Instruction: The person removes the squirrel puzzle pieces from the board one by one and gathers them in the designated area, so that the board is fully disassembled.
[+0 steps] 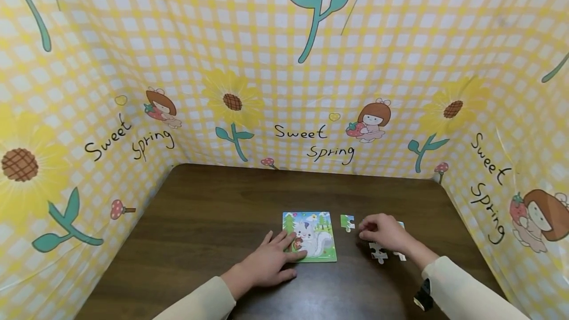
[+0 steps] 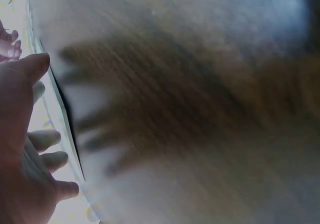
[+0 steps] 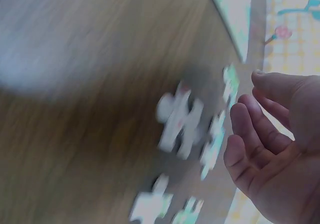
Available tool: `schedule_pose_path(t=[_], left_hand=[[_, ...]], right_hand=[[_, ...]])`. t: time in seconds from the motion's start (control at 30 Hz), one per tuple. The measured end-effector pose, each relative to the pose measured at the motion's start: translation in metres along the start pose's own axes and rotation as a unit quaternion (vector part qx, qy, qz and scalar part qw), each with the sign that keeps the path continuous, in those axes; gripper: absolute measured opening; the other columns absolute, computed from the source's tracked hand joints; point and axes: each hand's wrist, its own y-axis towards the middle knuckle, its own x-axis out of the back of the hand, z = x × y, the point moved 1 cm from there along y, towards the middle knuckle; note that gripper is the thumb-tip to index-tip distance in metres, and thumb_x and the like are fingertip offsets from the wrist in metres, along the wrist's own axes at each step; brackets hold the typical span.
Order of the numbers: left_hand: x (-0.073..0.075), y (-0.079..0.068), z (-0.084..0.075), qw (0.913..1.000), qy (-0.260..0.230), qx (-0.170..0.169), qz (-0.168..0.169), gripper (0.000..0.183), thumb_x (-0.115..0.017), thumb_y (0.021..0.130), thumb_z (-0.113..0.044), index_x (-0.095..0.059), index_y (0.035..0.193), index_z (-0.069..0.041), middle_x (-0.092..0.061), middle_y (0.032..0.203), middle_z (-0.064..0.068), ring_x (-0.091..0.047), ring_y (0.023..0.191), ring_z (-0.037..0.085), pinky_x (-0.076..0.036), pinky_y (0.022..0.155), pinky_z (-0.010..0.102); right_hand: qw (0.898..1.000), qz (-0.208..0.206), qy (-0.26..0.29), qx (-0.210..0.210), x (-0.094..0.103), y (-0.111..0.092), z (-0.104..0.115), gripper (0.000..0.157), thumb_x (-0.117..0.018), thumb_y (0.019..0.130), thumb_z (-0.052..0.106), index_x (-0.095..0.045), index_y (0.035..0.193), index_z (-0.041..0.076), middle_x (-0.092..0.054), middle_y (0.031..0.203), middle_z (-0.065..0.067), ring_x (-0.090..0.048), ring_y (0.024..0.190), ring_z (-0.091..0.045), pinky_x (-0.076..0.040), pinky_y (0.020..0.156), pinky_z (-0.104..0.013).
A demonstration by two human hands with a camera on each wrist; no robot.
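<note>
A square picture puzzle [image 1: 321,226] showing a white squirrel lies on the brown table. My left hand [image 1: 266,260] rests spread on its left side, fingertips on the picture. To the right of the puzzle sits a loose jigsaw piece [image 1: 346,221] with green and blue on it. Just beyond that piece my right hand [image 1: 386,232] hovers low over several other loose pieces, partly covering them. In the right wrist view its fingers are loosely bent, with nothing visible between them. A pale piece [image 3: 175,121] lies beside the hand there, with a white-and-green piece [image 3: 150,204] nearby.
A yellow checked cloth [image 1: 311,88] with printed flowers and words encloses the table [image 1: 213,201] at the back and both sides. A dark object [image 1: 424,296] is at the right sleeve's cuff.
</note>
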Motion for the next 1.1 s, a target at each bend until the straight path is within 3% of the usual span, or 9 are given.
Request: schedule_pose_path(t=[0.27,0.53,0.8,1.1], left_hand=[[0.005,-0.007,0.013,0.9994,-0.010,0.032,0.000,0.056,-0.055,0.103,-0.054,-0.038,0.156,-0.048,-0.027,0.169,0.009,-0.026,0.155,0.039,-0.025,0.117,0.070],[0.006,-0.019,0.018,0.9986,-0.043,0.031,0.007,0.060,-0.053,0.100,-0.064,-0.037,0.155,-0.050,-0.021,0.171,0.012,-0.025,0.153,0.046,-0.024,0.114,0.074],[0.008,-0.023,0.016,0.9988,-0.037,0.025,0.018,0.058,-0.053,0.099,-0.064,-0.043,0.154,-0.047,-0.022,0.170,0.013,-0.026,0.153,0.045,-0.029,0.113,0.072],[0.008,-0.022,0.015,0.9992,-0.027,0.027,0.014,0.057,-0.055,0.099,-0.064,-0.046,0.152,-0.047,-0.023,0.170,0.014,-0.025,0.153,0.045,-0.030,0.112,0.072]], right_hand=[[0.999,0.010,0.013,0.038,-0.029,0.034,0.039,0.010,-0.075,0.095,0.017,-0.077,0.103,0.011,-0.069,0.090,0.008,-0.060,0.078,-0.008,-0.051,0.070,-0.027],[0.997,0.036,0.036,0.056,-0.061,0.065,0.077,0.015,-0.073,0.096,0.016,-0.076,0.108,0.009,-0.070,0.093,0.004,-0.064,0.083,-0.010,-0.054,0.072,-0.029],[0.994,0.055,0.056,0.070,-0.086,0.080,0.092,0.021,-0.073,0.095,0.014,-0.074,0.114,0.006,-0.074,0.101,-0.003,-0.071,0.089,-0.017,-0.057,0.073,-0.032],[0.996,0.062,0.036,0.058,-0.096,0.083,0.096,0.034,-0.080,0.091,0.020,-0.071,0.121,0.008,-0.073,0.113,-0.011,-0.072,0.093,-0.020,-0.057,0.074,-0.033]])
